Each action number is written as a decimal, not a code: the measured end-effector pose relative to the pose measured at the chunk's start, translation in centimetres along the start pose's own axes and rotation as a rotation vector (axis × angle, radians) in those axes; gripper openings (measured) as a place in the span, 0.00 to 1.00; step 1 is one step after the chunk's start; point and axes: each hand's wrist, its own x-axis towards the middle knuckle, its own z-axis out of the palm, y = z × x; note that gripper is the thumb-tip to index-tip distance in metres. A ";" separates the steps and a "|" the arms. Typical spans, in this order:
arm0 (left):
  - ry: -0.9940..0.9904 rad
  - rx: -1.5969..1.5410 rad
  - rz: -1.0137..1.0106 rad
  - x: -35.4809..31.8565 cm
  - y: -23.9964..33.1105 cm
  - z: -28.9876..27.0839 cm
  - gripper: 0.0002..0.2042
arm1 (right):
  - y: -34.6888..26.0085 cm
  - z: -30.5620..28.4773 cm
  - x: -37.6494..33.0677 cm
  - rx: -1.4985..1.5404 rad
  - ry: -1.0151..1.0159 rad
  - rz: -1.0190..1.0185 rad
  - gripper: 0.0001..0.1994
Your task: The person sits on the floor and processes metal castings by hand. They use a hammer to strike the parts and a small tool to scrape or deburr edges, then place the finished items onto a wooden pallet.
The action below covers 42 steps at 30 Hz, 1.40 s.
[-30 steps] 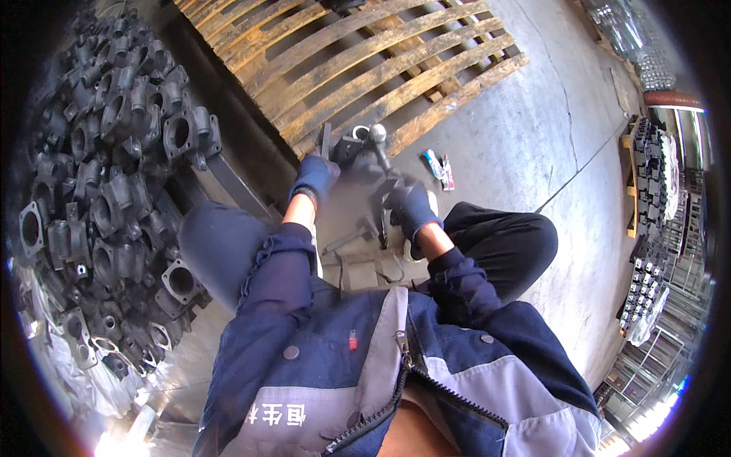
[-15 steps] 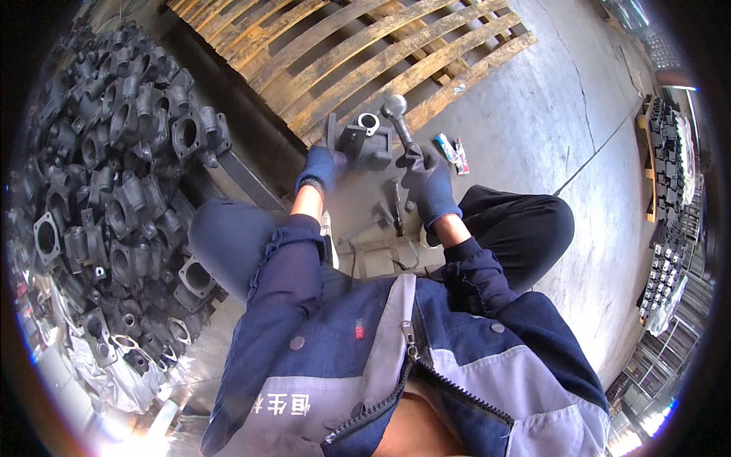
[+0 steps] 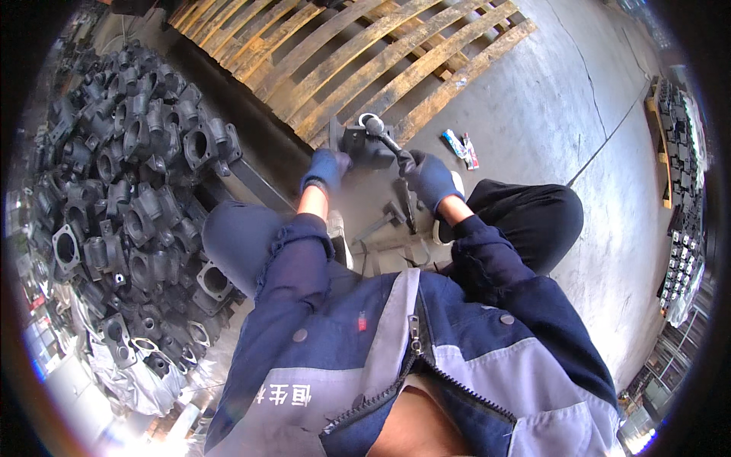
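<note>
Casting (image 3: 364, 145) sits upper centre of frame, beside pallet (image 3: 365, 61). Left hand (image 3: 326, 169) grips casting's side. Right hand (image 3: 428, 175) closed round tool (image 3: 384, 137) handle, tool head on casting. Casting pile (image 3: 114, 198) fills left.

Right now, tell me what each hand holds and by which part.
The right hand grips a metal tool by its handle end. The left hand steadies a dark metal casting at its left side.

Lit by bright daylight from the upper right, washing the concrete floor (image 3: 533, 99) pale. Blown out to white glare at the lower left corner. Bent strongly toward the black round rim. Kept fairly sharp at centre, softened and smeared near the edges.
</note>
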 end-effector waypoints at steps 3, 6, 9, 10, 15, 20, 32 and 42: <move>-0.037 0.459 0.166 -0.7 -0.2 -0.5 0.13 | -0.7 -1.4 -0.2 0.324 -0.082 0.024 0.18; 0.053 0.206 0.139 2.6 -3.3 3.5 0.13 | -0.3 -0.5 -0.4 0.216 0.059 -0.052 0.20; 0.040 0.624 0.352 6.1 -5.8 4.8 0.09 | -1.2 -0.2 -1.0 0.133 -0.025 -0.046 0.22; 0.113 0.667 0.357 6.8 -5.4 5.4 0.09 | -0.8 -0.5 -0.4 0.169 -0.040 -0.030 0.21; 0.065 0.196 0.114 6.7 -4.8 6.0 0.10 | -0.7 -0.3 -1.0 0.238 0.036 -0.027 0.21; 0.012 -0.053 -0.069 5.9 -5.1 5.2 0.10 | -2.2 -0.9 -1.2 0.251 -0.016 0.110 0.23; -0.022 -0.075 -0.155 2.5 0.1 1.9 0.16 | -1.2 -0.1 -1.9 0.240 0.008 0.086 0.19; 0.077 -0.550 -0.144 -0.5 -0.1 -0.7 0.23 | -5.1 -7.2 4.2 0.781 -0.029 -0.601 0.13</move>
